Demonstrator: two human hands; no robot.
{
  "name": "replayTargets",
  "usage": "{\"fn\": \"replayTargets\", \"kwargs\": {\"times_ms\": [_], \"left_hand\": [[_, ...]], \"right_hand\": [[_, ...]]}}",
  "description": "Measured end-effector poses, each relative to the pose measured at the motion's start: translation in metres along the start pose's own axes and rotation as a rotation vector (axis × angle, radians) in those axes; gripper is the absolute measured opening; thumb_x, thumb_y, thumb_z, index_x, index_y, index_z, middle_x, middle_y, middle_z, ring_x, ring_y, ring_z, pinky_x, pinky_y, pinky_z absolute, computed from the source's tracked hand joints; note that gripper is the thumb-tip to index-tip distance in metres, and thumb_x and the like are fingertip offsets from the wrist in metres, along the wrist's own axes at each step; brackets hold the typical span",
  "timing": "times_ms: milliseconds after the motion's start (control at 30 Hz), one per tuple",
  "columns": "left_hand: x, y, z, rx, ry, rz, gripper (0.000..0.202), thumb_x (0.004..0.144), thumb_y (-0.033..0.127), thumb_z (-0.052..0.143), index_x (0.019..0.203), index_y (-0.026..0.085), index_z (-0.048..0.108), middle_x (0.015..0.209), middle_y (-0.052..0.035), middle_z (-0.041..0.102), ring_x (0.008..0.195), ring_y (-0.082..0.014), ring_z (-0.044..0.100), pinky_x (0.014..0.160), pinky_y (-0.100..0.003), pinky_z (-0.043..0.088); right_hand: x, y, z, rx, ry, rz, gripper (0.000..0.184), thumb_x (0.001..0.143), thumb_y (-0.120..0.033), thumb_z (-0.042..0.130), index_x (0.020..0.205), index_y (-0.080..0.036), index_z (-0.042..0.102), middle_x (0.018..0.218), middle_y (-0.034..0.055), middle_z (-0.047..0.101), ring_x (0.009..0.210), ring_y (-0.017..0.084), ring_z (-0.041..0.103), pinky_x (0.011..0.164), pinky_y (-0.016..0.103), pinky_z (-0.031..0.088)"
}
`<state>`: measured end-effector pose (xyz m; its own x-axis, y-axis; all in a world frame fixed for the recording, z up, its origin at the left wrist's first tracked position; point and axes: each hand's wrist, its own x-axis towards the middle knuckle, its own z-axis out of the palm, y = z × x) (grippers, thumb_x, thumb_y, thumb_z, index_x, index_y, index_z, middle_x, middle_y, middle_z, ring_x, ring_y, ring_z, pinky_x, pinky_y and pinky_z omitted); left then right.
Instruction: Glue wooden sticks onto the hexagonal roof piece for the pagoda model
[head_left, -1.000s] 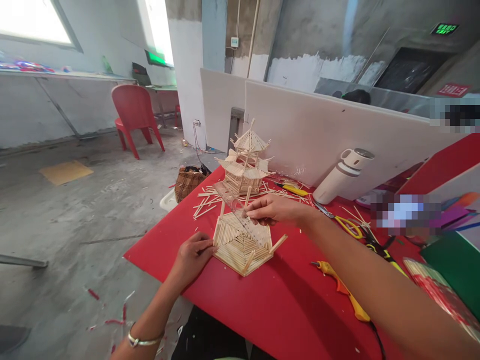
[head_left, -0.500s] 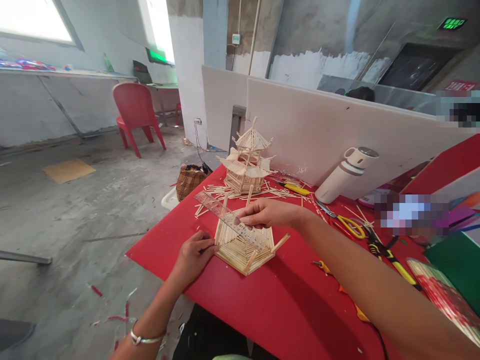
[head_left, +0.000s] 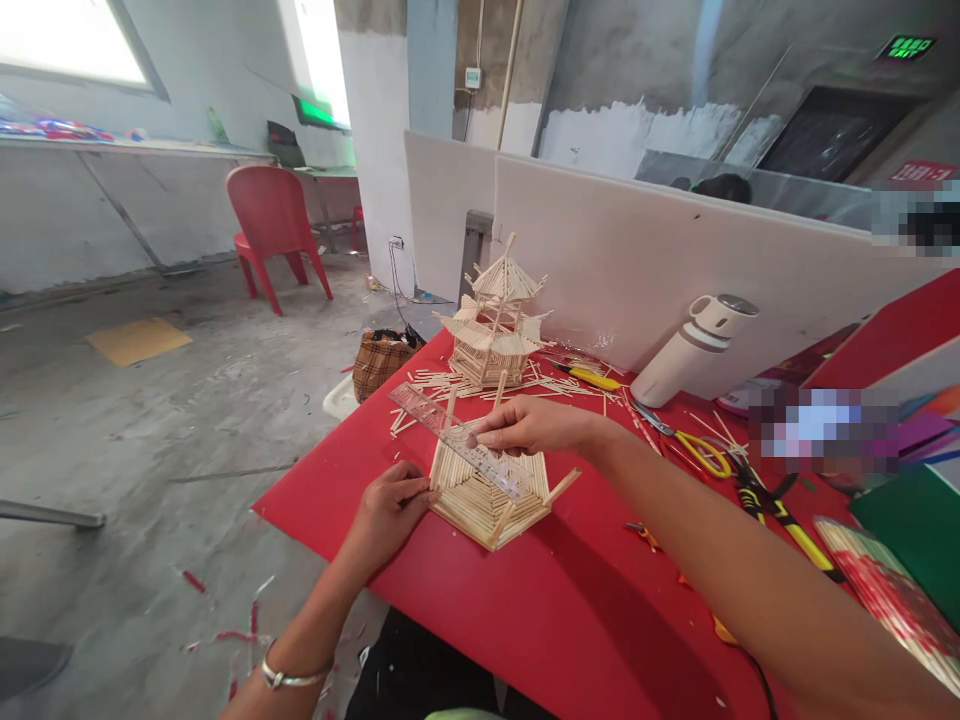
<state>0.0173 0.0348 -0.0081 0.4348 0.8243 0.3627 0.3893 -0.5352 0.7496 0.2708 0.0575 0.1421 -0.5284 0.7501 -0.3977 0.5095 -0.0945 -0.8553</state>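
Note:
My right hand (head_left: 517, 424) pinches a clear plastic ruler (head_left: 427, 408) and holds it slantwise over a hexagonal base of wooden sticks (head_left: 480, 505). Short posts stand at several corners of this base, one leaning outward at the right corner. At the left corner, my left hand (head_left: 394, 505) has its thumb and fingers closed on the base's edge. Just behind, a pagoda model made of sticks (head_left: 495, 330) stands upright. Loose sticks (head_left: 427, 385) lie scattered around its foot.
On the red table (head_left: 480, 610), a yellow-handled cutter (head_left: 592, 378), scissors (head_left: 701, 452), pliers (head_left: 787, 525) and a leaning white bottle (head_left: 690, 350) lie to the right. White boards (head_left: 600, 250) stand behind. A plaid bag (head_left: 381, 365) sits beyond the left edge.
The ruler in my right hand has shifted very slightly left. My left hand stays at the corner of the base.

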Motion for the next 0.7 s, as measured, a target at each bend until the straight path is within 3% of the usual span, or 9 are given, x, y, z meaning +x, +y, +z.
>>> {"fn": "replayTargets", "kwargs": {"times_ms": [700], "left_hand": [[0.0004,0.0024,-0.0005,0.007,0.003,-0.006,0.024,0.091,0.03,0.058,0.077,0.018,0.074,0.081,-0.0044,0.063,0.071,-0.0133,0.06,0.065,-0.023,0.046]], "right_hand": [[0.0013,0.0024,0.0014,0.001,-0.002,-0.004,0.034,0.082,-0.041,0.067,0.107,-0.019,0.073,0.08,0.0018,0.066,0.057,0.008,0.039,0.052,0.025,0.028]]}}
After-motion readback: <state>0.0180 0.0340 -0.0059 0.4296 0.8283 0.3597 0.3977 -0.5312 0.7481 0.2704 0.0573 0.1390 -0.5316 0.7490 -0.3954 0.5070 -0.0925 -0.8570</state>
